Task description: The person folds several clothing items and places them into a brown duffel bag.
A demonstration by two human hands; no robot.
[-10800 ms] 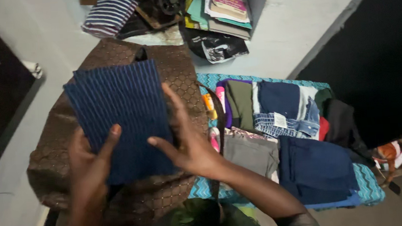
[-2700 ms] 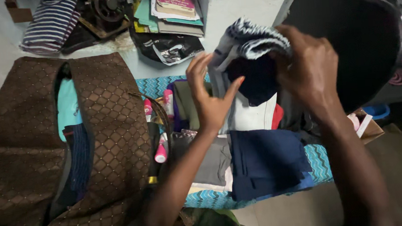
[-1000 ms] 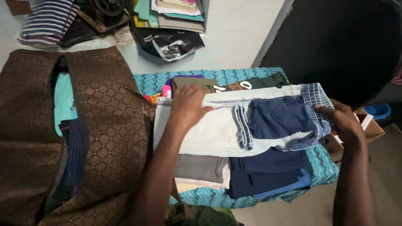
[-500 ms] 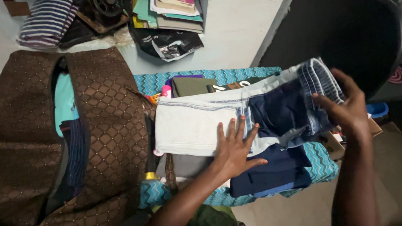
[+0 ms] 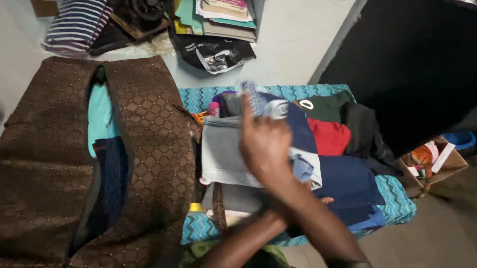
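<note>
Denim is being folded: the pale jeans (image 5: 226, 151) lie on the stack of folded clothes (image 5: 342, 180) just right of the open brown quilted bag (image 5: 149, 134), their long axis running across, away from the bag. The right hand (image 5: 265, 143) is laid over the jeans' middle with their striped waistband (image 5: 251, 96) pinched up in its fingers. The left hand (image 5: 316, 201) is crossed beneath the right forearm and almost hidden, so its grip cannot be told, and the right hand is clearly the nearer to the denim
</note>
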